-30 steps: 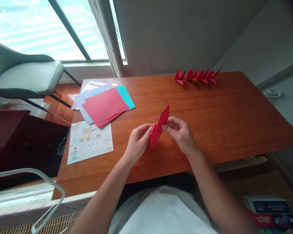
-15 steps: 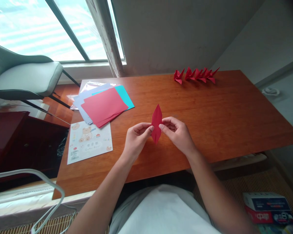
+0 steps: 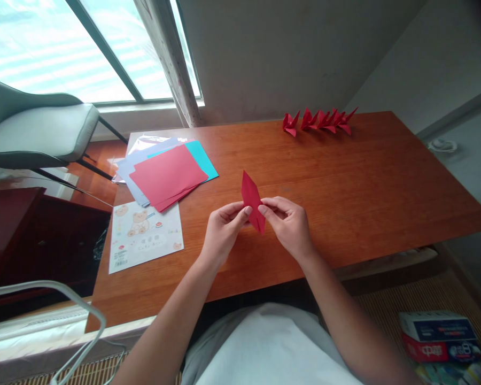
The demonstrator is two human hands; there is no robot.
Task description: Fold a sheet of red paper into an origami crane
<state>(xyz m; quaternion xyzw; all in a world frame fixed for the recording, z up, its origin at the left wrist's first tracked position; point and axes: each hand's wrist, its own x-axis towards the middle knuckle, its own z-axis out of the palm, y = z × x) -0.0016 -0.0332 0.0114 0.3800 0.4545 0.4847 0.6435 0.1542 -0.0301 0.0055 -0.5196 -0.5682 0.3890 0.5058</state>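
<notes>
A narrow, diamond-shaped piece of folded red paper (image 3: 251, 195) is held up over the near part of the table, its long axis leaning to the left at the top. My left hand (image 3: 224, 227) pinches its left edge between thumb and fingers. On the opposite edge, my right hand (image 3: 287, 222) grips it the same way, thumb on the near face. The fingertips behind the paper are partly hidden. Several folded red paper cranes (image 3: 319, 122) stand in a row at the table's far edge.
Red sheets (image 3: 170, 174) lie fanned over blue and lavender paper at the left of the wooden table (image 3: 377, 182). A white bear-print sheet (image 3: 146, 238) lies in front of them. A grey chair (image 3: 44, 128) stands beyond the left edge; boxes (image 3: 439, 334) sit low at right.
The folded red paper has tilted, its top tip swinging left. My right hand has shifted slightly left, closer to my left hand. The view has moved a little.
</notes>
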